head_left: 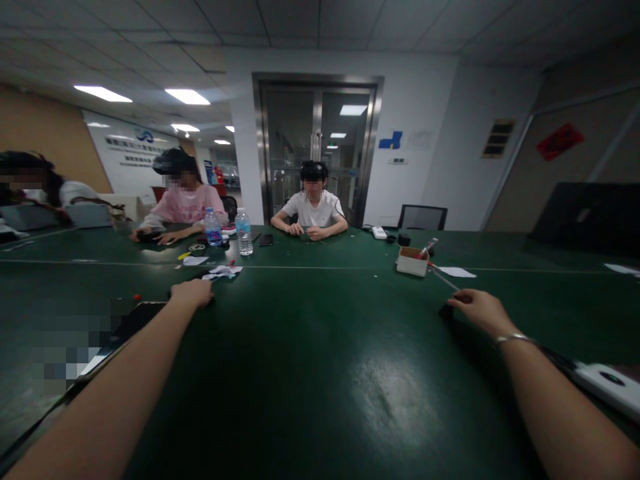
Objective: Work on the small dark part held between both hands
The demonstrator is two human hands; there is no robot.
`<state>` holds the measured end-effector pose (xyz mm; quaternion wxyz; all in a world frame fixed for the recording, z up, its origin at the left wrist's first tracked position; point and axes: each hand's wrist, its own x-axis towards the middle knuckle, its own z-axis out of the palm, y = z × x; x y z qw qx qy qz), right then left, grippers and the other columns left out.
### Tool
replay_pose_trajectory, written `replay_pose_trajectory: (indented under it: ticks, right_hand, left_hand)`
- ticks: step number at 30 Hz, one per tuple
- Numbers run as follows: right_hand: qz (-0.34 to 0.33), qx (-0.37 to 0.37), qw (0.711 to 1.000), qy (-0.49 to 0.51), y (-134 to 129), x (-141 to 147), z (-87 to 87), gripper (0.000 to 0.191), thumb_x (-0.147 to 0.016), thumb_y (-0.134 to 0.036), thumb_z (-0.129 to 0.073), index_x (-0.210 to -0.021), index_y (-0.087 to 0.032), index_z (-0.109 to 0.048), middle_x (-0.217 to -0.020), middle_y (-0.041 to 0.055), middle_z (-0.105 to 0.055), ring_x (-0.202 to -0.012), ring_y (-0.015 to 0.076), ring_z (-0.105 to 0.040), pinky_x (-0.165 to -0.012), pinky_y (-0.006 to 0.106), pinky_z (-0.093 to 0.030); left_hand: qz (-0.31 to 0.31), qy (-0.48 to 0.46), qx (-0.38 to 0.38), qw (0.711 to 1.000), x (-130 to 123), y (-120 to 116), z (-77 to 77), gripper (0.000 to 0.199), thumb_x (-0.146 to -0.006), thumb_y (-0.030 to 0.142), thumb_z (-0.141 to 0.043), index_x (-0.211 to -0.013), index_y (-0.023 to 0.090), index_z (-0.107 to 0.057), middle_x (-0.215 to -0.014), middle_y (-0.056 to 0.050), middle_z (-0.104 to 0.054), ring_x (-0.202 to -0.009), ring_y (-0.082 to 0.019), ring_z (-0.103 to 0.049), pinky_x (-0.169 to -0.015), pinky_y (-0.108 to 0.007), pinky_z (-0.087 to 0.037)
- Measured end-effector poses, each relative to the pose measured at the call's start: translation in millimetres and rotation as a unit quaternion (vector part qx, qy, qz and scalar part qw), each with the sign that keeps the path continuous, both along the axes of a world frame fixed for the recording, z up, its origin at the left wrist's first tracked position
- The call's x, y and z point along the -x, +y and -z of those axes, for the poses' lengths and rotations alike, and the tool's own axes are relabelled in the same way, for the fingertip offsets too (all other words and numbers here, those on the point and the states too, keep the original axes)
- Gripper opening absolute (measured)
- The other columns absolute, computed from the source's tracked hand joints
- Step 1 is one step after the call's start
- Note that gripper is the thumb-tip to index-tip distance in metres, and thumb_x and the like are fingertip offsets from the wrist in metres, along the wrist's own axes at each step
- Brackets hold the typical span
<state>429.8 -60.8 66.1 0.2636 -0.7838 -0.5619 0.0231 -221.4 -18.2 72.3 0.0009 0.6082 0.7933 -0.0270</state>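
My left hand [193, 292] is closed low over the green table [310, 320], just in front of some crumpled white paper [223, 271]; a bit of something dark shows under its fingers, too small to name. On the right, my right hand [475, 308] has its fingers pinched together near the tabletop, a bracelet on its wrist. A thin stick [444, 277] runs from beside a small cardboard box [412, 262] toward these fingertips. Whether the fingers touch the stick is unclear. Something dark [445, 310] lies below them.
Two water bottles [244, 232] [213, 228] and a phone [265, 240] stand or lie at the far side. Three people with headsets sit beyond the table. A white device [610, 387] is at the right, a dark flat object [135, 323] beside my left forearm.
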Motion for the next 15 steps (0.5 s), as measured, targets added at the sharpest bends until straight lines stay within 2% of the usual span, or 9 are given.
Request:
replay_pose_trajectory:
  ticks: [2, 8, 11, 13, 15]
  right_hand:
    - [-0.004, 0.001, 1.0, -0.002, 2, -1, 1.0, 0.022, -0.068, -0.028, -0.064, -0.082, -0.013, -0.069, -0.09, 0.0128, -0.07, -0.084, 0.0273, -0.065, -0.07, 0.034, -0.048]
    - [-0.017, 0.018, 0.999, -0.033, 7, -5, 4.0, 0.018, -0.067, -0.026, -0.064, -0.078, -0.013, -0.069, -0.086, 0.0131, -0.07, -0.081, 0.0275, -0.065, -0.068, 0.034, -0.048]
    - [0.002, 0.069, 0.997, -0.043, 11, -13, 2.7, 0.01, -0.066, -0.022, -0.065, -0.071, -0.014, -0.068, -0.082, 0.0153, -0.068, -0.077, 0.0284, -0.065, -0.064, 0.034, -0.046]
    - [0.018, 0.103, 0.994, -0.022, 15, -22, 4.3, 0.004, -0.064, -0.018, -0.066, -0.062, -0.015, -0.066, -0.074, 0.017, -0.066, -0.07, 0.0283, -0.064, -0.06, 0.034, -0.044]
    - [0.023, 0.05, 0.998, 0.005, 19, -29, 7.4, 0.009, -0.061, -0.015, -0.067, -0.053, -0.015, -0.063, -0.065, 0.0166, -0.063, -0.064, 0.028, -0.063, -0.057, 0.036, -0.043]
  left_hand:
    - [0.039, -0.006, -0.033, 0.999, -20, 9, 6.5, 0.031, -0.078, 0.032, -0.053, -0.102, 0.013, -0.061, -0.118, -0.02, -0.058, -0.106, -0.034, -0.054, -0.086, -0.047, -0.04]
    - [0.136, -0.055, -0.052, 0.988, -101, 27, 16.5, 0.034, -0.079, 0.042, -0.05, -0.1, 0.018, -0.062, -0.109, -0.017, -0.063, -0.098, -0.03, -0.059, -0.08, -0.038, -0.044]
    - [0.177, -0.145, -0.083, 0.97, -145, 25, 23.8, 0.037, -0.074, 0.05, -0.055, -0.095, 0.02, -0.063, -0.102, -0.013, -0.065, -0.091, -0.028, -0.061, -0.074, -0.034, -0.044]
    - [0.182, -0.221, -0.109, 0.952, -172, 22, 32.1, 0.04, -0.073, 0.054, -0.055, -0.091, 0.02, -0.063, -0.096, -0.012, -0.066, -0.085, -0.025, -0.061, -0.07, -0.032, -0.044]
    - [0.181, -0.295, -0.133, 0.929, -196, 18, 41.6, 0.04, -0.073, 0.055, -0.054, -0.089, 0.019, -0.063, -0.091, -0.01, -0.066, -0.08, -0.023, -0.061, -0.066, -0.029, -0.042]
